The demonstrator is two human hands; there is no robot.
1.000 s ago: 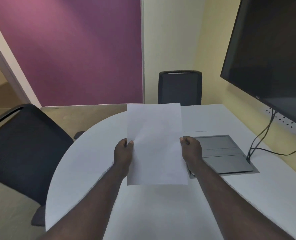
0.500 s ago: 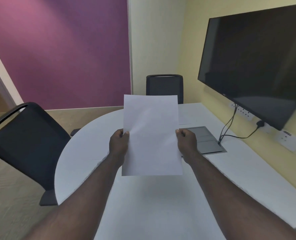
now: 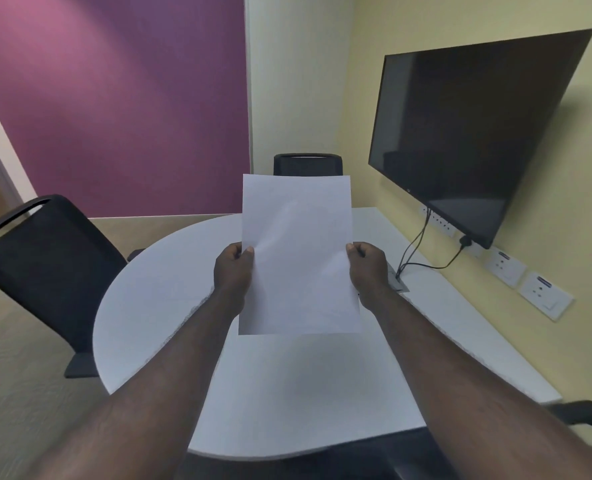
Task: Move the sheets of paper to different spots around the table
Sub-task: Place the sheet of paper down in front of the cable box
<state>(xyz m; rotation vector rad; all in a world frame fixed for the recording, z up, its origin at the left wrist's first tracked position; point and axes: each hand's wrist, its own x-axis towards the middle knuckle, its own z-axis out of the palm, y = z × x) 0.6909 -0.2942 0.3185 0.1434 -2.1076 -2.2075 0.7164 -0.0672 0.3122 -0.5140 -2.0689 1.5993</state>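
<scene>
right now you're holding one sheet of paper point(image 3: 298, 251) up above the white table point(image 3: 156, 299), off its surface. your left hand point(image 3: 233, 268) pinches its 9 o'clock edge, thumb on the front, fingers closed behind; your right hand point(image 3: 369, 268) pinches the 3 o'clock edge likewise. a black chair point(image 3: 45, 268) stands at 9 o'clock, a dark screen point(image 3: 471, 133) at 2 o'clock.

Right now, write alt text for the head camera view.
Two bare hands, left hand and right hand, hold a blank white sheet of paper upright above a white table. Black chairs stand around it, and a dark wall screen hangs to the right.
</scene>
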